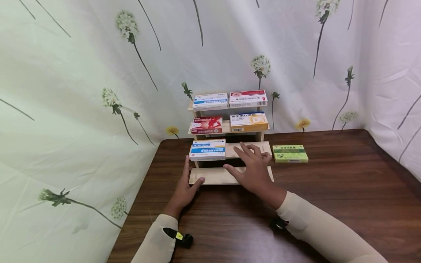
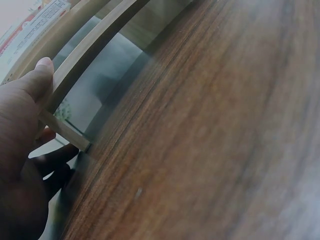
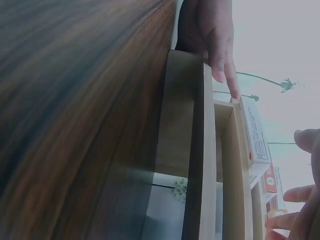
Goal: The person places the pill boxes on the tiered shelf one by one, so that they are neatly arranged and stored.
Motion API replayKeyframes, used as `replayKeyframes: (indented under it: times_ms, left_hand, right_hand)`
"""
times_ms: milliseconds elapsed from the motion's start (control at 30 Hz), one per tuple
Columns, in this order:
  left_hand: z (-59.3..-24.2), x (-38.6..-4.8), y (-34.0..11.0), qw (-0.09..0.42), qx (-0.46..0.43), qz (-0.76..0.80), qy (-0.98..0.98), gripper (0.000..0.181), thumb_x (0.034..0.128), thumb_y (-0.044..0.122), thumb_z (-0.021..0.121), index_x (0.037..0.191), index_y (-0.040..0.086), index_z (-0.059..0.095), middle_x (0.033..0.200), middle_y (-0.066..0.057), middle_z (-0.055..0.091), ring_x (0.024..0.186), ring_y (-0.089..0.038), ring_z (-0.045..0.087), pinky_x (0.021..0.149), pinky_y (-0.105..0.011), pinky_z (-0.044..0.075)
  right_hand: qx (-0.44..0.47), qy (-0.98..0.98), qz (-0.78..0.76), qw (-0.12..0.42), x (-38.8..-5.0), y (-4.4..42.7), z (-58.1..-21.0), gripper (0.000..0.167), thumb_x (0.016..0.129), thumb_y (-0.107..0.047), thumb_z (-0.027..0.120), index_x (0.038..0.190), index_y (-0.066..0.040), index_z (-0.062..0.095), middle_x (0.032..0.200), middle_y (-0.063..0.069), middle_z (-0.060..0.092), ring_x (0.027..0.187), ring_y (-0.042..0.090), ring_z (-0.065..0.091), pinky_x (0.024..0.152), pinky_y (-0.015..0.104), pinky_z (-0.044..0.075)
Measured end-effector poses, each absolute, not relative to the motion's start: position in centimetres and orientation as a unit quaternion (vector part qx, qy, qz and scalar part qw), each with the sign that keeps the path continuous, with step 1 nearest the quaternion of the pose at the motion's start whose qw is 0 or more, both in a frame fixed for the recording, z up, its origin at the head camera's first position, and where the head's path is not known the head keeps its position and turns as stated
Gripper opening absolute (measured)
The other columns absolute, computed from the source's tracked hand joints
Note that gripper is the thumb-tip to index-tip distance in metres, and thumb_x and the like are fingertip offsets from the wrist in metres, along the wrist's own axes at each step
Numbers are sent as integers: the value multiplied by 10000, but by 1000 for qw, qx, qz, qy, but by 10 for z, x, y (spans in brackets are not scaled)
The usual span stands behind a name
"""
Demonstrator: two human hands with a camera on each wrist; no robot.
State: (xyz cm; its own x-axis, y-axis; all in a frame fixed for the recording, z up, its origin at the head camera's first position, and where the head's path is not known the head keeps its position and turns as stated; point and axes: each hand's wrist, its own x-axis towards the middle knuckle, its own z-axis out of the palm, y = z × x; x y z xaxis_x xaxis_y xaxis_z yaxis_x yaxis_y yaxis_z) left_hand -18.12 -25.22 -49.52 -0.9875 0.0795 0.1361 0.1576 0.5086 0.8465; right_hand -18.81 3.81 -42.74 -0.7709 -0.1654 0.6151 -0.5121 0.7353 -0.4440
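A stepped wooden rack [image 1: 213, 176] stands on the table, with medicine boxes on its upper steps. My left hand [image 1: 182, 190] holds the rack's left end; in the left wrist view its thumb [image 2: 42, 75] rests on a step and other fingers reach round the side. A blue-and-white box [image 1: 208, 149] lies on the third step down, close to the left index fingertip. Over the right part of that step is my right hand [image 1: 254, 170], fingers spread and slightly bent, with nothing held. Whether its fingertips touch the wood cannot be made out. Just right of the rack lies a green box [image 1: 290, 153].
Higher up sit another blue-and-white box [image 1: 210, 101], a red-and-white box [image 1: 248, 98], a red box [image 1: 206, 125] and an orange-and-white vitamin D box [image 1: 249, 121]. Behind the brown wooden table [image 1: 345, 190] hangs a flower-printed curtain [image 1: 223, 54].
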Motion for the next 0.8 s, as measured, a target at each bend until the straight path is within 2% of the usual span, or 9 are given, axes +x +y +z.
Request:
replayKeyframes:
  times_ms: [133,400,600,800]
  left_hand:
    - [-495,-182,-253,42,-71,-491,-867,1051,1077,390,716,1727,492,-104,1719,-217,417,1592,-410,428,1307,-664,278]
    - [-496,-183,-252,34,-65,-493,-867,1053,1066,420,726,1718,519,-96,1713,-199,433,1572,-405,463,1301,-665,293]
    - [-496,-183,-252,35,-67,-496,-865,1056,1067,418,726,1724,502,-97,1714,-208,425,1569,-412,464,1301,-667,292]
    - [-497,-182,-254,38,-67,-496,-865,1051,1065,428,726,1722,511,-90,1722,-205,415,1587,-412,436,1303,-677,277]
  right_hand:
    - [189,-884,316,288,-185,46,-425,728,881,-553,878,1445,-118,730,1559,187,640,1378,401,557,979,719,257]
    - [194,-876,324,299,-183,65,-430,685,868,-473,906,1423,-105,744,1534,177,664,1357,406,566,954,688,256]
    - [215,-860,320,334,-183,84,-430,644,846,-402,925,1375,-72,765,1491,176,697,1319,428,585,962,754,281]
    - [231,-841,340,353,-184,103,-432,571,856,-327,901,1334,-40,773,1467,192,706,1302,471,583,971,772,263]
